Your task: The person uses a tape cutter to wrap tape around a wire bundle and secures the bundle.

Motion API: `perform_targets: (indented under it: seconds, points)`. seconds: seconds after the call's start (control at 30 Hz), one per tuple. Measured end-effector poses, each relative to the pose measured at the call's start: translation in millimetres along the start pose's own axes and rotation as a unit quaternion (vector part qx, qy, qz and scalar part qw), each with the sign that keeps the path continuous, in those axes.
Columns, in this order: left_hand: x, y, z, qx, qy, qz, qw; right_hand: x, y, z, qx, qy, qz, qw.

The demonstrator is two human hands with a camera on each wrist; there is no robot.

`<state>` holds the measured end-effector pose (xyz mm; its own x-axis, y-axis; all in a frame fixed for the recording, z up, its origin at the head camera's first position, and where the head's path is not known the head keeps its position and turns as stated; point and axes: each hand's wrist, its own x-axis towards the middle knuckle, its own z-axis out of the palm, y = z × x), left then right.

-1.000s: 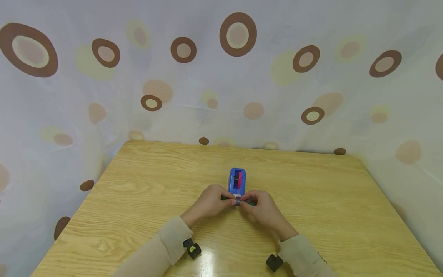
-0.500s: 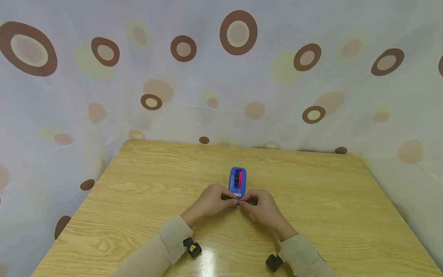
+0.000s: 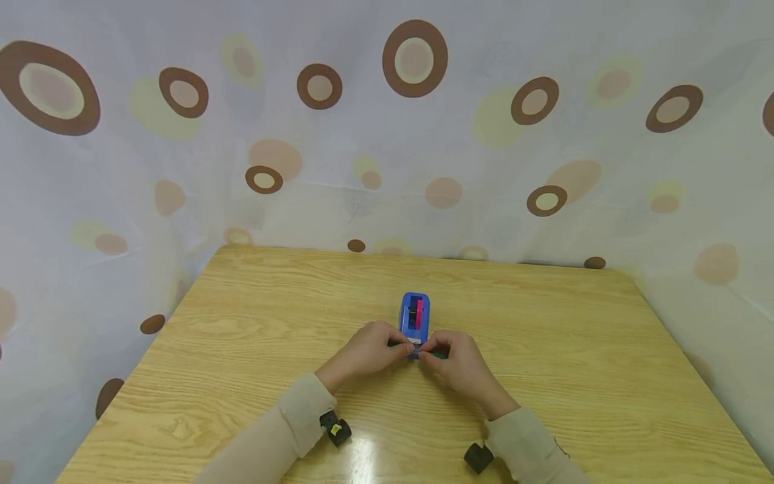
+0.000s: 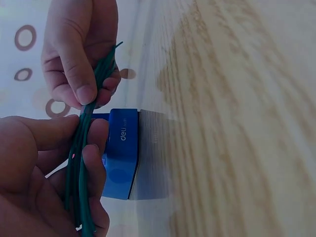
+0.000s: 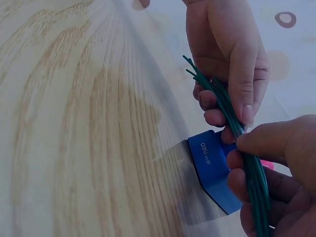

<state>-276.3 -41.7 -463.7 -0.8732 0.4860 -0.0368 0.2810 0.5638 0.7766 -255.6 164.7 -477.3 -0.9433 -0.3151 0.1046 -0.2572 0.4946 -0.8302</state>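
Observation:
Between both hands lies a bundle of thin green strands (image 5: 255, 180), long and slim like wires or stems. My left hand (image 3: 370, 349) pinches it near its middle with thumb and fingers. Close beside, my right hand (image 3: 462, 363) grips the other half, the thumbs almost meeting. A shiny clear patch, like tape, shows on the strands (image 4: 87, 111) between the thumbs. Just beyond the fingers stands a blue tape dispenser (image 3: 414, 335) with a pink and black core inside; its side appears in the left wrist view. Fingers hide much of the bundle in the head view.
The wood-grain table (image 3: 290, 289) spreads out around the hands. A pale curtain (image 3: 363, 134) with brown ring patterns hangs behind it and at both sides. Small black wrist cameras (image 3: 335, 428) sit below both sleeves.
My left thumb has shifted slightly upward over the bundle, and less green shows beside that hand. The right hand and the tape dispenser stay almost in place.

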Motion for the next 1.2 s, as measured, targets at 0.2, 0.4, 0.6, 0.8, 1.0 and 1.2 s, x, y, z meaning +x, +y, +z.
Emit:
perform_targets:
  seconds: [0.2, 0.4, 0.6, 0.8, 1.0, 1.2]
  points:
    - [1.7, 0.3, -0.7, 0.019, -0.001, 0.005, 0.9998, 0.6, -0.5, -0.1, -0.011, -0.003, 0.004, 0.9999]
    - [3.1, 0.3, -1.9, 0.032, 0.003, 0.01, 0.9994, 0.2, -3.2, -0.6, -0.022, 0.0, -0.009, 0.9997]
    - [4.0, 0.1, -1.0, 0.021, 0.009, -0.002, 0.9997, 0.1, -5.1, 0.6, -0.028, 0.012, -0.021, 0.9993]
    - [4.7, 0.5, 0.7, 0.023, 0.023, -0.01, 0.9994, 0.5, -2.6, 2.6, -0.028, 0.022, -0.019, 0.9992]
    - [4.9, 0.4, 2.2, 0.029, 0.038, -0.004, 0.9988, 1.7, -0.2, 3.9, -0.025, 0.024, -0.021, 0.9992]
    - [5.0, -0.7, 4.0, 0.029, 0.048, -0.001, 0.9984, 2.2, 0.6, 5.3, -0.034, 0.037, -0.01, 0.9987]
